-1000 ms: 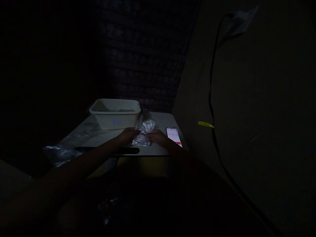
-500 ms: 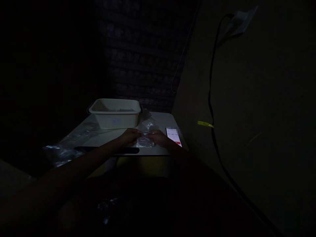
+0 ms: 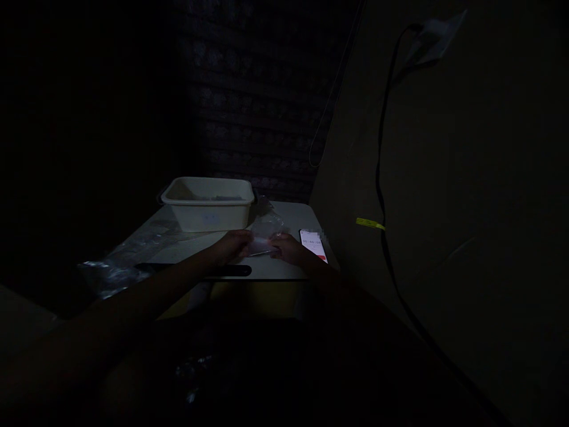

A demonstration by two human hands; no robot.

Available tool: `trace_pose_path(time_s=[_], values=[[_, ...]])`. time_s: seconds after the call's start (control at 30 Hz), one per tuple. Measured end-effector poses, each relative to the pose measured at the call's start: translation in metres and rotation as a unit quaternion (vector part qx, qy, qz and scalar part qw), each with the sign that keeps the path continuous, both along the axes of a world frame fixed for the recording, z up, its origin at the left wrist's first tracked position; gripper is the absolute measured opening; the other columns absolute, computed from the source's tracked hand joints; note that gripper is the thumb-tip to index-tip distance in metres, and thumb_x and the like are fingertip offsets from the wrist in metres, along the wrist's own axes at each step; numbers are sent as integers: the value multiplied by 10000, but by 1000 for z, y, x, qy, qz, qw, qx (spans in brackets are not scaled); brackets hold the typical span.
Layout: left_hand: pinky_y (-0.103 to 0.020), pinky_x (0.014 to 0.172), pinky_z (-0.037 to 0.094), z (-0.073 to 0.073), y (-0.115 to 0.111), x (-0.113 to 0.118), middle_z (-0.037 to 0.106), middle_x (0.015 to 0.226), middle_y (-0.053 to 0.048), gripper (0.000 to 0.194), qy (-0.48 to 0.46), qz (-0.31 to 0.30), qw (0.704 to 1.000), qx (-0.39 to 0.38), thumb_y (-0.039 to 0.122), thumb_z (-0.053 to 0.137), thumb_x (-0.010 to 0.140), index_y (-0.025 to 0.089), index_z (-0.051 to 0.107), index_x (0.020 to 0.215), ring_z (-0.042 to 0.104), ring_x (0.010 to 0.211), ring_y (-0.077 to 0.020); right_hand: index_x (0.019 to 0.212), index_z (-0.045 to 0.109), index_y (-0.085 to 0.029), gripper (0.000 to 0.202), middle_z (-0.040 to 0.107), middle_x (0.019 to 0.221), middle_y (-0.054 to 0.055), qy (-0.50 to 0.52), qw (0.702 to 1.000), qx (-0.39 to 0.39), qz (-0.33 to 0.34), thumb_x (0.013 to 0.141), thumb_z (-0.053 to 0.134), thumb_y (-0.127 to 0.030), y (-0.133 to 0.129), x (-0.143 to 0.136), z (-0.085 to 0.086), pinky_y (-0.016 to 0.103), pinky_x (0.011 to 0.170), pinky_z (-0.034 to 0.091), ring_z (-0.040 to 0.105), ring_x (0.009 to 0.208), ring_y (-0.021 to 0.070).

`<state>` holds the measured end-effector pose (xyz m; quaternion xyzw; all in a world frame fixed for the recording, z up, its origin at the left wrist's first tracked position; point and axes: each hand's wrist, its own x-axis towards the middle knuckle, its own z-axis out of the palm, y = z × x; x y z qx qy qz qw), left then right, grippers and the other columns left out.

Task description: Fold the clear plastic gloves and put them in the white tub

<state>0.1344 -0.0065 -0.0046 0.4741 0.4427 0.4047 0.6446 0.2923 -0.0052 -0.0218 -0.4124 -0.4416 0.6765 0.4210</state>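
In dim light, a clear plastic bag (image 3: 265, 229) is stretched between my two hands over the white table (image 3: 284, 270). My left hand (image 3: 234, 245) grips its left edge, and my right hand (image 3: 287, 247) pinches the right edge. Just behind my left hand stands a cream rectangular tub (image 3: 211, 217) with something low inside that I cannot make out. A long dark flat object (image 3: 231, 271) lies along the front edge, partly under my left forearm. To the right of my right hand rests a lit phone (image 3: 313, 245).
More crumpled clear plastic (image 3: 111, 276) spreads over the table's left side and corner. A wall rises close on the right, with a dark cable (image 3: 379, 178) hanging from a socket (image 3: 435, 38) and bearing a yellow tag (image 3: 368, 223).
The plastic between my hands now looks flatter, and its near edge has lifted or drawn back from the table's front. My hands have shifted slightly.
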Motion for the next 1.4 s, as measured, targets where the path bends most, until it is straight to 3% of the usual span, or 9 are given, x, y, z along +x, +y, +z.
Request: trace_pose_path(time_s=[0.23, 0.43, 0.5, 0.6, 0.7, 0.77, 0.83, 1.1, 1.4], values=[[-218, 464, 392, -16, 15, -6, 565, 486, -19, 193, 29, -3, 999, 27, 43, 414, 457, 109, 580, 531, 511, 479, -118, 719, 564, -141, 189, 588, 678, 20, 4, 998, 55, 21, 543, 520, -88, 10, 9, -15, 277, 620, 412, 527, 624, 112], [-272, 639, 402, -35, 24, -12, 622, 781, -91, 237, 174, -42, 973, 143, 176, 450, 548, 97, 618, 693, 553, 731, -190, 740, 595, -157, 220, 609, 831, 42, -181, 973, 134, -44, 582, 460, -84, 10, 20, -10, 303, 758, 387, 530, 816, 145], [-299, 752, 364, -31, 16, -15, 532, 1038, -121, 405, 270, -111, 928, 230, 281, 443, 612, 98, 545, 959, 475, 944, -218, 845, 585, -158, 299, 585, 935, 51, -309, 929, 194, -62, 615, 409, -80, 5, 18, -6, 314, 803, 367, 503, 898, 155], [-374, 893, 207, -24, 0, -20, 222, 1278, -159, 719, 472, -203, 782, 354, 453, 459, 609, 92, 276, 1204, 184, 1160, -262, 1056, 476, -115, 401, 470, 1124, 91, -477, 825, 300, -36, 665, 385, -121, -5, 7, -6, 308, 891, 293, 404, 1041, 160], [-414, 918, 107, -23, -13, -20, 66, 1291, -225, 932, 588, -256, 661, 390, 580, 415, 581, 11, 85, 1241, 43, 1182, -286, 1175, 327, -79, 477, 321, 1239, 126, -594, 695, 403, 44, 729, 365, -244, -16, -5, -12, 355, 938, 199, 258, 1145, 185], [-417, 921, 84, -26, -18, -18, 55, 1282, -249, 989, 618, -271, 618, 404, 615, 398, 561, -29, 64, 1232, 22, 1181, -292, 1197, 283, -82, 498, 273, 1264, 130, -632, 629, 445, 81, 765, 311, -329, -22, -11, -18, 398, 941, 155, 201, 1168, 201], [-416, 920, 78, -30, -20, -15, 71, 1277, -258, 1004, 632, -269, 595, 417, 628, 395, 547, -44, 86, 1225, 24, 1179, -301, 1201, 271, -88, 517, 266, 1267, 132, -648, 599, 461, 93, 781, 251, -388, -27, -13, -22, 423, 936, 137, 191, 1170, 210], [-405, 922, 77, -42, -26, -8, 117, 1270, -260, 920, 649, -254, 565, 442, 574, 398, 583, -51, 151, 1211, 59, 1175, -308, 1194, 284, -99, 551, 279, 1260, 134, -661, 571, 479, 91, 779, 203, -451, -32, -8, -30, 431, 934, 115, 200, 1165, 212], [-426, 918, 76, -45, -26, -8, 139, 1273, -246, 847, 657, -248, 555, 445, 498, 424, 600, -25, 171, 1216, 56, 1175, -309, 1202, 264, -77, 589, 261, 1264, 154, -662, 578, 466, 104, 771, 196, -473, -34, -9, -33, 443, 924, 117, 183, 1170, 224]])
